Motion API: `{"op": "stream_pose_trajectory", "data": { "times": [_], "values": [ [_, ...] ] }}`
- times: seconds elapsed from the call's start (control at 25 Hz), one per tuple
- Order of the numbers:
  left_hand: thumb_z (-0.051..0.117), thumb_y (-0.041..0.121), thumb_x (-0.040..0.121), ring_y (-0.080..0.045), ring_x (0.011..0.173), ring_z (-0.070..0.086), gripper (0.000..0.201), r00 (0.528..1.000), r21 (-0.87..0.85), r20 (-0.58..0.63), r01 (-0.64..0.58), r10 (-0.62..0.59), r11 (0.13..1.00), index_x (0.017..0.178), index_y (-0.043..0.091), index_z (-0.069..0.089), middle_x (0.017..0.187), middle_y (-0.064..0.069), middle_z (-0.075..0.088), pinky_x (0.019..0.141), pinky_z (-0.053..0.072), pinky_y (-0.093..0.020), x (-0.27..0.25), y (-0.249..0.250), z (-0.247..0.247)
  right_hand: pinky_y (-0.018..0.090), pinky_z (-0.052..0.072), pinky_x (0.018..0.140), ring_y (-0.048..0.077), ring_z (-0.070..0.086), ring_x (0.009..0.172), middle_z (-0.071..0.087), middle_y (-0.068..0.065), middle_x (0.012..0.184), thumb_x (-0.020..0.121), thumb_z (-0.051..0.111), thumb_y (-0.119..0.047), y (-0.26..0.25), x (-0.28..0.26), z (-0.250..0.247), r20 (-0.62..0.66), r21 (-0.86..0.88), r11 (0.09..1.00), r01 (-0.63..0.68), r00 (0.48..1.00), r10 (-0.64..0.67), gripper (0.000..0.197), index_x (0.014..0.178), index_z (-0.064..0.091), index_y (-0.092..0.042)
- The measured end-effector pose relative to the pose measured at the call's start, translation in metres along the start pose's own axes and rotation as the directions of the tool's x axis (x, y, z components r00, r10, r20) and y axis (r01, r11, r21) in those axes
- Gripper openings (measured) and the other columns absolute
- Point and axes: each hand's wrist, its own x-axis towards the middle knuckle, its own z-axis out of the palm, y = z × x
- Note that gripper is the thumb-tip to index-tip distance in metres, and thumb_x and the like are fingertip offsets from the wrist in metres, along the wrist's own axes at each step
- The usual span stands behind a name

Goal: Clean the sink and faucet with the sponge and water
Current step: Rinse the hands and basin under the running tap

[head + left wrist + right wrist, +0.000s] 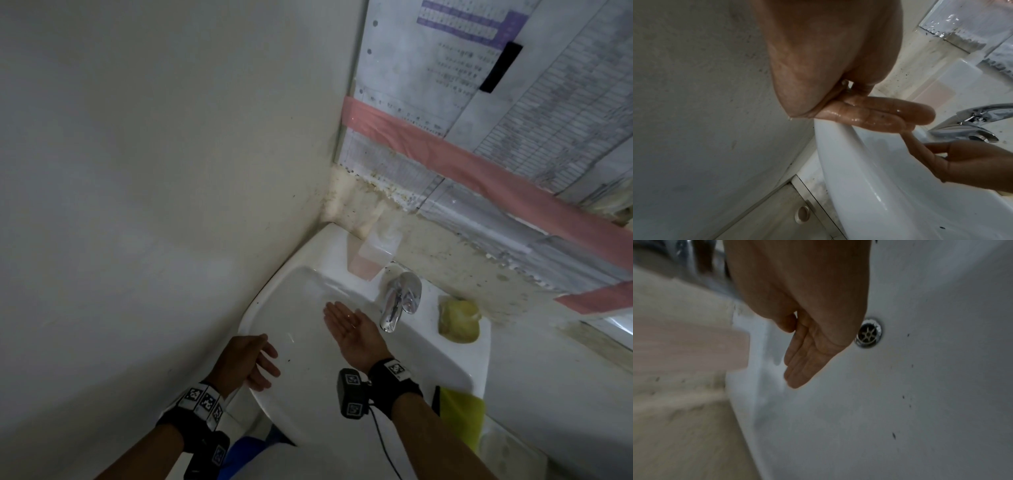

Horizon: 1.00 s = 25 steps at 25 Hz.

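Note:
The white sink [301, 301] sits in a corner with a chrome faucet [399, 301] at its back edge. My right hand [347, 325] lies palm up, fingers straight and together, just left of the spout and above the basin. It holds nothing. In the right wrist view the right hand [803, 356] hovers beside the drain [868, 332]. My left hand [257, 363] hangs relaxed over the sink's front left rim, and its wet fingers [869, 113] are straight and empty. A lumpy yellow sponge [459, 320] rests on the ledge right of the faucet.
A translucent container [373, 253] with a pink base stands at the back left corner of the sink. A yellow-green pad with a dark edge [459, 414] lies at the front right. Walls close in on the left and behind. Dark specks [894, 434] dot the basin.

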Motion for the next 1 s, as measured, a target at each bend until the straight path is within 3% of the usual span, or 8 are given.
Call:
{"op": "stream_pose_trajectory", "data": {
  "times": [0.12,0.2,0.28,0.4,0.6,0.76,0.88,1.0],
  "values": [
    [0.045,0.038,0.108,-0.032,0.052,0.067,0.051,1.0,0.012,-0.007,0.007,-0.007,1.0,0.099,-0.005,0.07,0.081,-0.025,0.075,0.051,0.056,-0.033,0.001,0.002,0.001,0.05,0.061,0.085,0.042,0.069,0.111,0.063,0.027,0.132,0.109,0.037,-0.019,-0.028,-0.005,-0.029,0.056,0.126,0.992,0.008,0.998,-0.015,0.043,0.132,0.058,0.011],
    [0.044,0.038,0.108,-0.032,0.052,0.067,0.05,1.0,0.019,-0.011,0.01,-0.01,1.0,0.099,-0.005,0.07,0.081,-0.025,0.075,0.05,0.055,-0.032,0.001,0.002,0.001,0.049,0.062,0.084,0.042,0.068,0.112,0.062,0.027,0.133,0.093,0.066,-0.004,-0.042,-0.014,-0.031,0.119,0.142,0.99,-0.021,0.993,0.004,0.033,0.121,0.066,0.014],
    [0.045,0.038,0.108,-0.032,0.053,0.067,0.051,1.0,0.019,-0.012,0.006,-0.006,1.0,0.099,-0.005,0.07,0.081,-0.025,0.075,0.051,0.056,-0.033,0.0,0.002,0.001,0.049,0.062,0.081,0.043,0.068,0.112,0.063,0.028,0.132,0.058,0.092,0.011,-0.049,-0.02,-0.032,0.18,0.135,0.989,-0.053,0.983,0.028,0.065,0.118,0.067,0.014],
    [0.044,0.038,0.108,-0.032,0.053,0.067,0.05,1.0,0.023,-0.015,0.003,-0.002,1.0,0.099,-0.004,0.07,0.081,-0.025,0.075,0.052,0.056,-0.034,0.0,0.002,0.001,0.048,0.062,0.081,0.042,0.069,0.111,0.063,0.028,0.131,0.045,0.095,0.016,-0.051,-0.027,-0.03,0.235,0.189,0.979,-0.078,0.971,0.032,0.08,0.12,0.066,0.014],
    [0.045,0.039,0.108,-0.032,0.052,0.067,0.051,1.0,0.025,-0.017,0.002,-0.002,1.0,0.098,-0.004,0.071,0.081,-0.025,0.075,0.052,0.056,-0.034,0.001,0.001,0.001,0.048,0.06,0.088,0.042,0.067,0.114,0.059,0.029,0.137,0.064,0.087,0.012,-0.041,-0.029,-0.022,0.258,0.203,0.972,-0.121,0.964,0.066,0.076,0.133,0.056,0.013],
    [0.045,0.038,0.108,-0.032,0.052,0.066,0.051,1.0,0.025,-0.023,0.004,-0.004,1.0,0.098,-0.005,0.07,0.081,-0.025,0.075,0.051,0.055,-0.033,0.001,0.002,0.002,0.045,0.058,0.094,0.039,0.062,0.123,0.056,0.031,0.139,0.108,0.038,-0.019,-0.002,-0.017,0.0,0.16,-0.023,0.992,-0.125,0.979,0.127,0.049,0.147,0.039,0.012],
    [0.045,0.038,0.108,-0.031,0.048,0.064,0.053,0.999,0.032,-0.042,-0.002,0.003,0.999,0.092,-0.007,0.069,0.078,-0.026,0.074,0.046,0.051,-0.029,0.003,0.001,0.002,0.046,0.053,0.102,0.041,0.047,0.137,0.047,0.032,0.147,0.109,0.039,-0.032,0.031,-0.016,0.031,0.178,-0.259,0.947,-0.19,0.955,0.24,0.06,0.148,0.034,0.014],
    [0.045,0.03,0.107,-0.027,0.037,0.053,0.055,0.994,0.066,-0.106,-0.019,0.026,0.998,0.065,0.002,0.066,0.061,-0.026,0.067,0.039,0.036,-0.023,0.003,-0.003,0.001,0.046,0.047,0.108,0.04,0.042,0.141,0.039,0.029,0.153,0.103,0.051,-0.049,0.052,-0.019,0.062,0.147,-0.469,0.842,-0.267,0.916,0.372,0.078,0.148,0.034,0.012]
  ]
}}
